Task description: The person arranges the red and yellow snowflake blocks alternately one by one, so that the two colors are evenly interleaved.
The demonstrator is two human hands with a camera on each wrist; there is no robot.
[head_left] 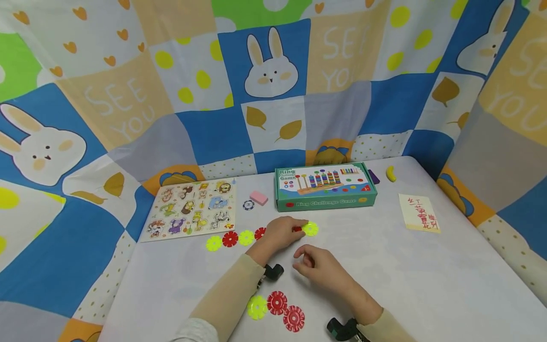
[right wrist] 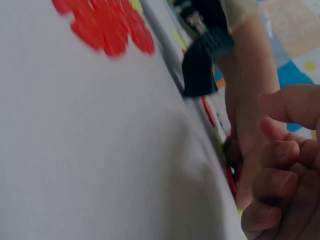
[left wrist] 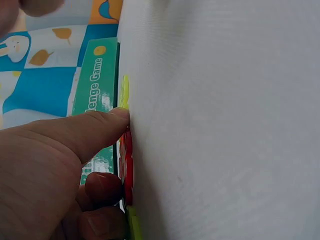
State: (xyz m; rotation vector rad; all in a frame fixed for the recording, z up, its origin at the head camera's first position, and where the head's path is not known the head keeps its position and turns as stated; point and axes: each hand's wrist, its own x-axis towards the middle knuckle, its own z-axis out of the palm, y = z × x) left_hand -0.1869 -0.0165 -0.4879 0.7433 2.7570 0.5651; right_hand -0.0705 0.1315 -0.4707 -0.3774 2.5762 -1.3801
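My left hand [head_left: 278, 235] lies over a row of flower-shaped plastic discs on the table, hiding its middle. In the left wrist view one extended digit touches the edge where a yellow-green disc [left wrist: 125, 90] meets a red disc [left wrist: 129, 172]; other fingers curl beside the red one. Left of the hand, the row shows alternating yellow-green discs [head_left: 213, 243] and red discs [head_left: 230, 239]. My right hand [head_left: 323, 270] hovers just in front of the row, fingers loosely bent, holding nothing. Nearer me lie a yellow-green disc [head_left: 257, 307] and two red discs [head_left: 294, 318].
Behind the row stands a green Ring Challenge Game box [head_left: 326, 203]. An animal picture board [head_left: 190, 209] is at the left, with a pink block [head_left: 259, 197] and a patterned round chip [head_left: 249, 204] beside it. A toy banana [head_left: 391, 174] and a paper note [head_left: 419, 213] lie right.
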